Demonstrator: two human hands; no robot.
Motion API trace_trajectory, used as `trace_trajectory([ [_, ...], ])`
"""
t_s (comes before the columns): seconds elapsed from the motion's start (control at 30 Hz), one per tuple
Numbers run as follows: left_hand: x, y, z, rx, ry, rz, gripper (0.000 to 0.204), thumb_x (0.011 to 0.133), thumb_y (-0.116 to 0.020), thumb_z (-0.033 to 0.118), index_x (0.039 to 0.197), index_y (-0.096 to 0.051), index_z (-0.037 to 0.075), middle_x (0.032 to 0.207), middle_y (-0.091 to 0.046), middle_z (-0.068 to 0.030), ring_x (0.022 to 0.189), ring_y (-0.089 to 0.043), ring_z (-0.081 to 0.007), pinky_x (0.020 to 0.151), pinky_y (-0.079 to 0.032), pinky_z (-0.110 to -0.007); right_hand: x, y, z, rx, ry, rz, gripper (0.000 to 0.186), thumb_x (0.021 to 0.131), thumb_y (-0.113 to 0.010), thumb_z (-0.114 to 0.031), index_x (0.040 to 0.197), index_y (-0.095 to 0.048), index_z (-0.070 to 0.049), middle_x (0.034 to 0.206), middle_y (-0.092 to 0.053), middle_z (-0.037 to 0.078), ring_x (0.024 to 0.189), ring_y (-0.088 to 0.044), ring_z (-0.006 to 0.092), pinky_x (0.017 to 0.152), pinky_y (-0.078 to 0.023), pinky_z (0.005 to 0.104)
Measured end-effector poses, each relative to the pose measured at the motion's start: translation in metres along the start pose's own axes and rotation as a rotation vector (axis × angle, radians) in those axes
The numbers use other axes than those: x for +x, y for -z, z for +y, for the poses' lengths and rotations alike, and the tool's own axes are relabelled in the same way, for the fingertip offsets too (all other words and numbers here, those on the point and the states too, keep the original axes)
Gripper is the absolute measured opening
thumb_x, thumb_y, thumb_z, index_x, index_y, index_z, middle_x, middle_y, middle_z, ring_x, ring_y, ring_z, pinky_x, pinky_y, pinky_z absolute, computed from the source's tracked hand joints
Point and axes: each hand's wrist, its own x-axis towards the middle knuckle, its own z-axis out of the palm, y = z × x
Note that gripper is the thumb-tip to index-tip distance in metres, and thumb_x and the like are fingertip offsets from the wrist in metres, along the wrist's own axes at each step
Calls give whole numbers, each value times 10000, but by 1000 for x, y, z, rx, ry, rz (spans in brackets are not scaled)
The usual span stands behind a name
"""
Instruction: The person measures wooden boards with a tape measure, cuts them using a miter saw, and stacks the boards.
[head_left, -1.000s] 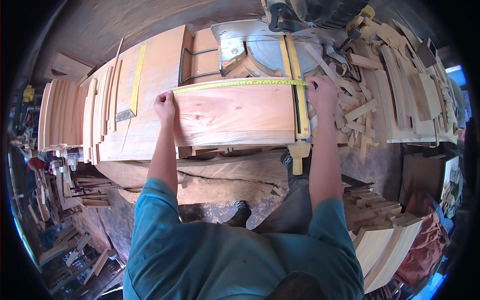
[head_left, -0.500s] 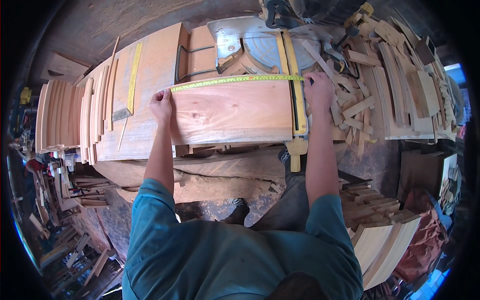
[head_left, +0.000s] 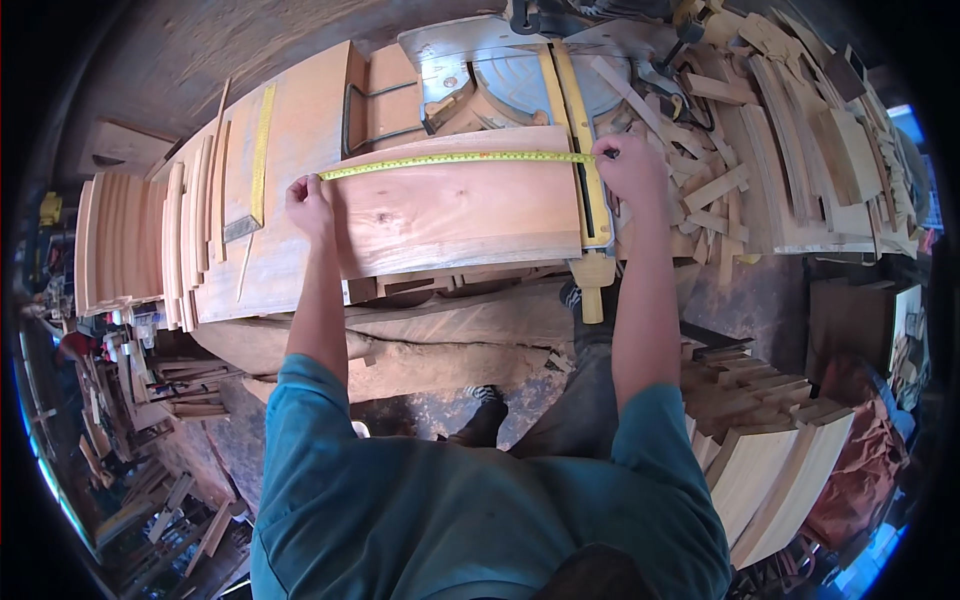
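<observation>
A yellow tape measure is stretched from side to side over a wide pinkish-brown board. My left hand pinches the tape at the board's left end. Past the board's right end, my right hand is closed round the tape's other end, where a small dark part shows between the fingers. The board lies on the bench, its right end beside the slotted yellow strip of a mitre saw. The saw's upper part is cut off by the picture's top.
A try square with a yellow blade lies on a wide panel to the left. Beyond it stand stacked boards. Wood offcuts heap up right of the saw. More planks are piled at lower right.
Both hands have brought the tape slightly nearer across the board, away from its far edge. The tape stays stretched between them. The whole view has shifted a little.
</observation>
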Motion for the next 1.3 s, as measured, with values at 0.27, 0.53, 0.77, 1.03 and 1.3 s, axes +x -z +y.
trace_trajectory([
  [0.27,-143,88,91,43,-137,-290,189,956,-744,165,993,-681,-9,942,-685,-49,882,-585,-136,821,-483,-299,-96,15,-56,130,216,-445,491,728,-771,-74,1208,-665,-72,935,-729,139,758,-722,199,649,-553,350],
  [0.53,-205,113,133,243,-405,-556,181,872,-775,95,1016,-685,30,1022,-704,-117,914,-642,-261,858,-504,-365,-187,-136,-95,149,354,-968,485,809,-708,-309,1222,-662,-58,1138,-732,168,1080,-694,344,938,-540,446],
  [0.77,-178,49,146,667,-873,-1022,906,704,-843,177,1532,-475,179,1578,-442,-132,1448,-412,-375,1197,-341,-527,-187,-209,-74,359,50,-392,435,811,-728,-278,1189,-681,-68,1211,-687,186,1156,-645,363,983,-528,467],
  [1.03,-171,27,135,870,-923,-1067,1107,590,-843,67,1591,-395,210,1653,-361,-108,1507,-359,-354,1234,-267,-590,-135,-208,-39,-97,163,-302,403,909,-635,-196,1252,-660,13,1340,-628,259,1325,-545,421,1093,-449,551],
  [1.3,-159,67,117,887,-718,-843,1167,675,-892,507,1639,-311,198,1702,-267,-149,1552,-258,-409,1244,-223,-597,-161,-179,-33,-65,169,-360,542,938,-620,-305,1386,-581,-3,1447,-549,268,1413,-455,404,1210,-328,513],
])
